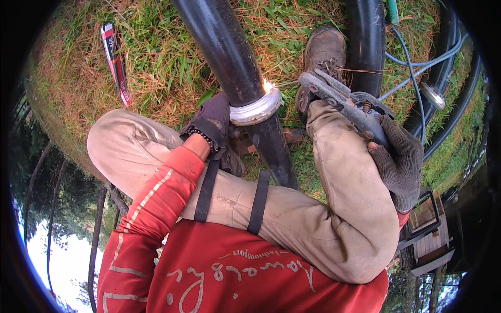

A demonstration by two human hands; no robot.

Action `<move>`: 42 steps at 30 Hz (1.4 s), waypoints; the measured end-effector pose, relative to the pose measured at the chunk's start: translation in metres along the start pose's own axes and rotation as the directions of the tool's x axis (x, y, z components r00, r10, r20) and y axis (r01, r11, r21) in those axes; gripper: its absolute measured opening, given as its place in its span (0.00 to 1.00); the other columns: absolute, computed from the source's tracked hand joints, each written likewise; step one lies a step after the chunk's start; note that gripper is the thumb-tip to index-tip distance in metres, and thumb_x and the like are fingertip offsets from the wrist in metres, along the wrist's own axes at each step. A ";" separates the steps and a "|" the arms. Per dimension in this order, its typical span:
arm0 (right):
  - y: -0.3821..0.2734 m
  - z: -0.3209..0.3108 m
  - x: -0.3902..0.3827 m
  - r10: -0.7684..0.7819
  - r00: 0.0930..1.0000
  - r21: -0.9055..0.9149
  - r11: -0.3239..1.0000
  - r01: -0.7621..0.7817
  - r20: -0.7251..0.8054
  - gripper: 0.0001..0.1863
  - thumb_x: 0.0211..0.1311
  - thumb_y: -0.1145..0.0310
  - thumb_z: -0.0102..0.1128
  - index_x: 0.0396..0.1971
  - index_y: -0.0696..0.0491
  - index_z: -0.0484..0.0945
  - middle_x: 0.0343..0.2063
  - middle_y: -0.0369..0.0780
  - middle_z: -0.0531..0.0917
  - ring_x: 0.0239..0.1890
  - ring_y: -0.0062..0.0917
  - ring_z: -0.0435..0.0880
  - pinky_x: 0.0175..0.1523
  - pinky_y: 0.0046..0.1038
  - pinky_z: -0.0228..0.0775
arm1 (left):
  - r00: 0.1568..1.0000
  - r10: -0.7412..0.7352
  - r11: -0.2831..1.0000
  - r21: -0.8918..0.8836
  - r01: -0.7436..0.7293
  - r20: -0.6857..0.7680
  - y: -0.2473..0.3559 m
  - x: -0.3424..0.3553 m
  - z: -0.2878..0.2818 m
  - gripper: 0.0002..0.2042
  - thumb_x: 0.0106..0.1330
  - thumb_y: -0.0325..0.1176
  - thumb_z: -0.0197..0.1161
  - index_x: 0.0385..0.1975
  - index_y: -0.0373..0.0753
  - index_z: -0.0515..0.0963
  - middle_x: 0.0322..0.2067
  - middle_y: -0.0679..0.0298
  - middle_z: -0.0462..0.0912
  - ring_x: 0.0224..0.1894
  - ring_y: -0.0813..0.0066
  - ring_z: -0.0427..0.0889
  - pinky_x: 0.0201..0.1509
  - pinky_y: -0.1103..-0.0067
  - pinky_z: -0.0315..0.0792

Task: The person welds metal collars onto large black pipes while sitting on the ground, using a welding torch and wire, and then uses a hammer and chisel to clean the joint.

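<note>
Left hand (211, 122), in a dark glove, rests against the black pipe (229, 62) just beside its silver collar (257, 108). Right hand (399, 161), gloved grey, holds the electrode holder (344, 101); its rod (286, 83) sparks at the collar, over grass (167, 62).

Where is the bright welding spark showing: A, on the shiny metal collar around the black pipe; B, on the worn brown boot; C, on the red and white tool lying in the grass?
A: the spark glows at the upper edge of the shiny metal collar on the black pipe, at the rod tip of the grey electrode holder gripped by the gloved right hand.
</note>
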State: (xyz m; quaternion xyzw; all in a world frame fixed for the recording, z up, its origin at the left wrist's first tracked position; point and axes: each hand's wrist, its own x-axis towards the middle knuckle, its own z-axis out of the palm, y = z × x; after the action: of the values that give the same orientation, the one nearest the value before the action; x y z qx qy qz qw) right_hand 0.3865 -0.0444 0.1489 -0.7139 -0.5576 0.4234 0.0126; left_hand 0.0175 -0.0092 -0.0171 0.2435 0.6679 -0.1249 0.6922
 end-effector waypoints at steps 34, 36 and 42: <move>-0.002 -0.001 0.005 -0.026 1.000 -0.025 0.999 0.026 0.007 0.32 0.57 0.64 0.77 0.60 0.63 0.84 0.40 0.55 0.89 0.43 0.46 0.92 0.53 0.39 0.81 | 0.956 0.292 0.930 0.234 -0.282 -0.006 -0.062 0.049 -0.008 0.14 0.77 0.33 0.64 0.57 0.35 0.81 0.40 0.55 0.91 0.31 0.69 0.91 0.29 0.72 0.83; -0.002 0.000 0.005 -0.031 0.999 -0.042 0.999 0.032 0.019 0.31 0.57 0.64 0.77 0.60 0.63 0.84 0.40 0.55 0.89 0.42 0.47 0.92 0.53 0.39 0.81 | 0.958 0.287 0.940 0.194 -0.280 -0.010 -0.070 0.057 -0.006 0.13 0.78 0.33 0.62 0.56 0.35 0.81 0.37 0.57 0.90 0.29 0.70 0.91 0.28 0.73 0.82; -0.004 0.001 0.004 -0.027 1.000 -0.091 0.995 0.028 0.011 0.32 0.57 0.64 0.77 0.61 0.63 0.84 0.41 0.55 0.90 0.43 0.47 0.93 0.54 0.39 0.81 | 0.991 0.133 0.979 0.158 -0.132 0.003 -0.016 0.014 0.001 0.12 0.79 0.33 0.62 0.53 0.34 0.81 0.34 0.58 0.90 0.27 0.70 0.90 0.26 0.73 0.81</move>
State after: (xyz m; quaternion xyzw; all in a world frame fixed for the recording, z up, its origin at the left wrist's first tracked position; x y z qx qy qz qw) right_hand 0.3830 -0.0402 0.1475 -0.7038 -0.5864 0.4007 -0.0171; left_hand 0.0116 -0.0216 -0.0339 0.3418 0.6408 -0.1302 0.6750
